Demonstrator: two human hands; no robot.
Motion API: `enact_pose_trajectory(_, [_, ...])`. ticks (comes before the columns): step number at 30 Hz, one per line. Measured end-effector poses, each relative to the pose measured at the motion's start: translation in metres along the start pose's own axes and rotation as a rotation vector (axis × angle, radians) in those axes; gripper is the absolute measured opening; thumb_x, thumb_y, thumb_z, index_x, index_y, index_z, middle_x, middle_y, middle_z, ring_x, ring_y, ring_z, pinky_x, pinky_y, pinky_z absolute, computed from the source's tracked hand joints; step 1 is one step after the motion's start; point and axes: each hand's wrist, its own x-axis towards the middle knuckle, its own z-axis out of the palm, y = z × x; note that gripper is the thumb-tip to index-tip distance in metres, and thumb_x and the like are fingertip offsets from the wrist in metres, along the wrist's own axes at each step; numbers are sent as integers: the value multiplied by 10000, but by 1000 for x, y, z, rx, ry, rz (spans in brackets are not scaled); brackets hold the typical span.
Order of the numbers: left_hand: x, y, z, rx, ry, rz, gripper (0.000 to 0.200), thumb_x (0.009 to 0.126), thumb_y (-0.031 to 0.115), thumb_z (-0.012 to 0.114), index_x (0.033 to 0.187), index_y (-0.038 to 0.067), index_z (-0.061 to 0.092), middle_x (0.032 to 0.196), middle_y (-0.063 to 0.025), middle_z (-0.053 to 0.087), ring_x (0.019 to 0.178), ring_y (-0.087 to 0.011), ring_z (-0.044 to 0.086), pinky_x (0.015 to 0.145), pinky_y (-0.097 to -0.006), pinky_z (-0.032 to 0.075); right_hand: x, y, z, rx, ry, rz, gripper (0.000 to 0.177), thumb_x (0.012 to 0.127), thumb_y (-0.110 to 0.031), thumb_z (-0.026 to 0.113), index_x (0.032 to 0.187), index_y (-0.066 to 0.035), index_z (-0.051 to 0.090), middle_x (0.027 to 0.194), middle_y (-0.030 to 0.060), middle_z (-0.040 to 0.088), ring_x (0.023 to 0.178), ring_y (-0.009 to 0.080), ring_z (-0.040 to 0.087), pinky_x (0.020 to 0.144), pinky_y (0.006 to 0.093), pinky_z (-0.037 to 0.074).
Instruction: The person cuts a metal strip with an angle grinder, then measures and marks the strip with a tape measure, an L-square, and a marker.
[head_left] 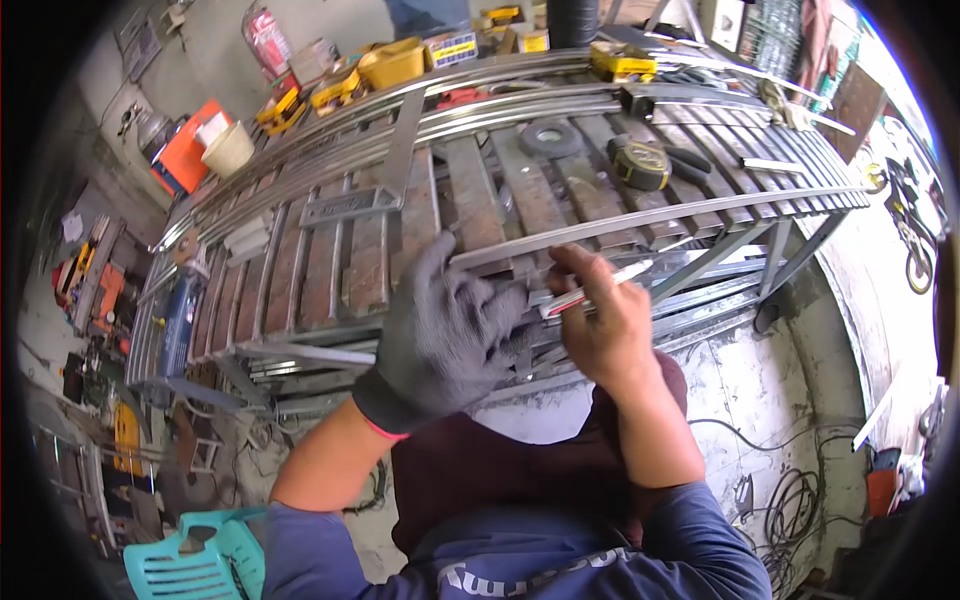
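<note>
While the gloved left hand (445, 335) lies flat, fingers spread, on the near edge of the slatted table (330, 270), the bare right hand (600, 325) beside it pinches a white marker (592, 292) against a long metal strip (700, 216). Marking seems in hand; the next stroke calls for a steady strip.

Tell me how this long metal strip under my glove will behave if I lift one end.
The strip looks long and thin, so it would probably sag and whip. Resting across metal slats, it likely slides easily.
</note>
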Motion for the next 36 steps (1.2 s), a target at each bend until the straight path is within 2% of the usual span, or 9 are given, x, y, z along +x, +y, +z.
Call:
enact_pose_trajectory(2, [-4,-6,-9,17,20,-84,767,879,385,936,1550,97,701,1348,-139,681,1275,-371,618,1254,-599,436,-1,5,-7,-39,1,69,309,895,57,766,1183,-43,713,1025,155,816,925,406,799,790,484,625])
enact_pose_trajectory(5, [-18,-39,-12,51,-12,-353,816,880,412,926,1593,109,670,1345,-158,659,1292,-380,579,1201,-583,433,10,17,-13,-141,114,42,173,962,16,779,1101,-33,690,989,160,751,946,437,743,845,511,575])
enact_pose_trajectory(6, [-12,-45,-13,45,32,-360,656,896,386,921,1463,108,742,1199,-157,683,1134,-369,624,1032,-534,498,13,23,-14,-190,111,20,174,961,0,791,1095,-31,686,1014,168,747,980,446,728,881,520,563])
enact_pose_trajectory(9, [-9,-76,2,-216,-127,-423,422,912,344,915,1239,99,805,989,-144,688,976,-348,656,900,-516,520,17,37,-15,-287,54,-12,192,957,-33,821,1082,-31,676,1065,184,736,1041,460,694,944,538,533])
enact_pose_trajectory(10, [-4,-76,10,-218,-14,-325,253,931,291,906,1016,75,804,827,-138,671,824,-351,680,761,-514,504,16,39,-13,-308,25,-17,200,954,-43,830,1079,-31,674,1078,187,732,1054,462,685,958,543,525])
enact_pose_trajectory(16, [-5,-89,38,-317,106,-187,234,978,219,872,850,51,771,808,-180,696,750,-395,688,699,-519,508,19,40,-5,-337,68,-38,217,923,-26,845,1077,-19,692,1128,174,763,1073,441,687,977,547,524])
enact_pose_trajectory(23, [-16,-106,38,-137,102,-44,162,1034,177,786,919,64,774,871,-165,693,806,-394,703,717,-531,539,24,45,-5,-382,-6,-38,212,914,1,769,1103,-38,680,1348,155,776,1305,446,680,1136,563,477])
enact_pose_trajectory(29, [-18,-142,18,-13,-33,147,131,1035,160,769,940,70,769,877,-141,694,831,-378,702,727,-503,547,23,36,-2,-277,-91,77,494,1004,-50,775,1495,-94,749,1192,128,842,1402,338,706,1214,545,424])
enact_pose_trajectory(36, [-27,-114,19,-210,67,-433,197,1042,188,812,913,44,777,805,-137,623,772,-334,646,703,-454,503,26,30,-2,-322,-149,-10,567,972,-61,777,1534,-57,701,1114,117,841,1437,350,691,1232,575,404])
